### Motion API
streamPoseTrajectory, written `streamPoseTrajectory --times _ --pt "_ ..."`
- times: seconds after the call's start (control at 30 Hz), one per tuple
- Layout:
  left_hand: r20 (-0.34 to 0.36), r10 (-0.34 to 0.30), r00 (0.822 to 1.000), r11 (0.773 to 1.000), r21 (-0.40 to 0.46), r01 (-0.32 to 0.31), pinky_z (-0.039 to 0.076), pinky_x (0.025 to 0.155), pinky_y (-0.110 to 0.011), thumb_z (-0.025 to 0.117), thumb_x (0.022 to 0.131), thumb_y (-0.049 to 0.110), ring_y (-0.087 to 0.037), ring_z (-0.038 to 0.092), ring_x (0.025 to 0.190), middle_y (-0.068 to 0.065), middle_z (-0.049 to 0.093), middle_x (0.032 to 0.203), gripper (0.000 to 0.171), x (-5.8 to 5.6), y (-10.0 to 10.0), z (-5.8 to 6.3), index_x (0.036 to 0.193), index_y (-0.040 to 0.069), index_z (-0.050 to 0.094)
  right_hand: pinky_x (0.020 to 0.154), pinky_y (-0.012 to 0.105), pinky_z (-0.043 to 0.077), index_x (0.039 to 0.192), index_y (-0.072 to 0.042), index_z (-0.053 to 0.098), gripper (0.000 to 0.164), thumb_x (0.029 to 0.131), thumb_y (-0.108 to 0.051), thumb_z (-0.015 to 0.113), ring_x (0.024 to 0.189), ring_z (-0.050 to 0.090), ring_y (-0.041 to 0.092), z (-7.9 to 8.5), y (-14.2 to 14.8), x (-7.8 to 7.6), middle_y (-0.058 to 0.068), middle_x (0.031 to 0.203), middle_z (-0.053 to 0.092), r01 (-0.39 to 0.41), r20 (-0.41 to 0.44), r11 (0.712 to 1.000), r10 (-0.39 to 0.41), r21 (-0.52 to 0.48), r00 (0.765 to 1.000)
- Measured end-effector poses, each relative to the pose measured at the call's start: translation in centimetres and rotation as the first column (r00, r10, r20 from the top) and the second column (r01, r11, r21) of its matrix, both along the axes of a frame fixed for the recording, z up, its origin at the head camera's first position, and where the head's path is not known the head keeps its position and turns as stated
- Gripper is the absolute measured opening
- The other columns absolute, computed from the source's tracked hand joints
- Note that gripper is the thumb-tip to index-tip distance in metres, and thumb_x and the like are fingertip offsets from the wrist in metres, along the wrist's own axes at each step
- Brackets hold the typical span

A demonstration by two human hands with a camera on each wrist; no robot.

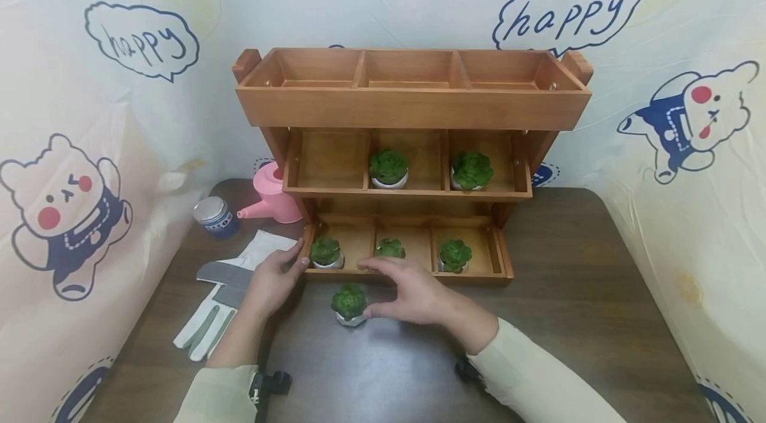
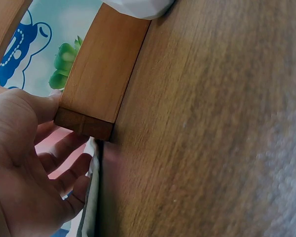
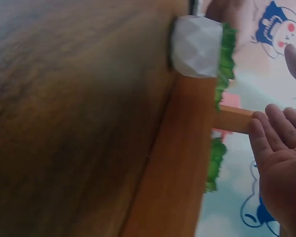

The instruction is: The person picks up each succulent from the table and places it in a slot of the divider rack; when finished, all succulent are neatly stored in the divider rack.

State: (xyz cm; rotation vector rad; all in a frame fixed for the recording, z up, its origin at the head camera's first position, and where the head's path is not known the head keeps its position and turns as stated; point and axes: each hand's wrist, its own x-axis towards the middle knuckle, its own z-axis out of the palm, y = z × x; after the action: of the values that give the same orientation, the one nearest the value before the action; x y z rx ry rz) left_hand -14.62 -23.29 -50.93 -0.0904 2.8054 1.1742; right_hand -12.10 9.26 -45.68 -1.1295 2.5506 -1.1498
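A three-tier wooden planter shelf [image 1: 413, 110] stands on the table. My left hand [image 1: 275, 282] grips the left end of its bottom tier, thumb at the upper edge and fingers round the corner of the front board [image 2: 101, 69]. In front of that tier, a small green succulent in a white faceted pot [image 1: 349, 303] stands upright on the tabletop. My right hand [image 1: 413, 291] hovers just right of it, fingers and thumb spread, thumb tip close beside the pot. In the right wrist view the white pot [image 3: 197, 47] appears apart from the extended fingers [image 3: 274, 128].
Each bottom compartment has a potted succulent [image 1: 455, 255]; the middle tier has two, in its centre and right compartments [image 1: 471, 170]. To the left are a pink watering can [image 1: 278, 197], a blue jar with a pale lid [image 1: 217, 217] and white-and-grey gloves [image 1: 215, 306]. Printed cloth surrounds the table.
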Motion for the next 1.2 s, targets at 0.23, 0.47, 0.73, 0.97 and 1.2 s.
streamPoseTrajectory --times 0.23,0.47,0.73,0.97,1.2 --pt "-0.002 -0.003 1.000 1.000 -0.003 0.003 0.039 0.110 -0.064 0.062 0.104 0.044 -0.043 0.055 0.132 -0.022 0.061 0.140 0.059 0.1 0.1 0.1 0.156 0.020 0.047 0.114 0.043 0.042 0.153 -0.019 0.051 0.083 0.083 -0.046 0.087 0.137 0.053 0.018 -1.6 -0.8 -0.5 -0.001 0.149 0.058 -0.006 0.023 0.994 0.003 0.111 1.000" --pt "0.007 -0.005 1.000 1.000 -0.002 0.005 0.039 0.110 -0.064 0.061 0.104 0.046 -0.043 0.054 0.132 -0.021 0.060 0.142 0.060 0.0 0.1 0.2 0.157 0.022 0.047 0.109 0.037 0.047 0.153 -0.022 0.051 0.084 0.082 -0.047 0.088 0.131 0.058 0.017 -1.9 -1.6 -0.6 -0.004 0.147 0.059 -0.022 0.039 0.993 0.018 0.116 0.999" --pt "-0.002 -0.010 1.000 1.000 -0.010 0.010 0.041 0.108 -0.064 0.061 0.103 0.048 -0.041 0.057 0.127 -0.020 0.063 0.137 0.060 0.0 0.0 0.2 0.156 0.024 0.047 0.111 0.034 0.045 0.154 -0.018 0.051 0.084 0.083 -0.044 0.087 0.133 0.056 0.014 -2.3 -2.5 -0.8 -0.003 0.148 0.058 -0.067 0.039 0.985 0.062 0.156 0.997" --pt "-0.003 -0.013 1.000 1.000 -0.016 0.013 0.042 0.107 -0.064 0.060 0.103 0.049 -0.041 0.058 0.125 -0.020 0.064 0.135 0.060 0.1 -0.1 0.2 0.157 0.024 0.047 0.113 0.035 0.042 0.156 -0.018 0.048 0.090 0.080 -0.043 0.090 0.136 0.054 0.017 -2.4 -3.6 -1.0 0.001 0.153 0.054 -0.120 0.059 0.969 0.110 0.218 0.992" --pt "0.024 -0.006 1.000 1.000 -0.007 0.006 0.039 0.109 -0.066 0.060 0.103 0.050 -0.042 0.055 0.131 -0.020 0.060 0.141 0.062 0.1 -0.2 0.1 0.158 0.026 0.045 0.114 0.035 0.041 0.154 -0.022 0.050 0.086 0.080 -0.035 0.092 0.136 0.053 0.016 -3.0 -4.4 -1.2 -0.001 0.153 0.054 -0.109 0.097 0.960 0.087 0.257 0.992"
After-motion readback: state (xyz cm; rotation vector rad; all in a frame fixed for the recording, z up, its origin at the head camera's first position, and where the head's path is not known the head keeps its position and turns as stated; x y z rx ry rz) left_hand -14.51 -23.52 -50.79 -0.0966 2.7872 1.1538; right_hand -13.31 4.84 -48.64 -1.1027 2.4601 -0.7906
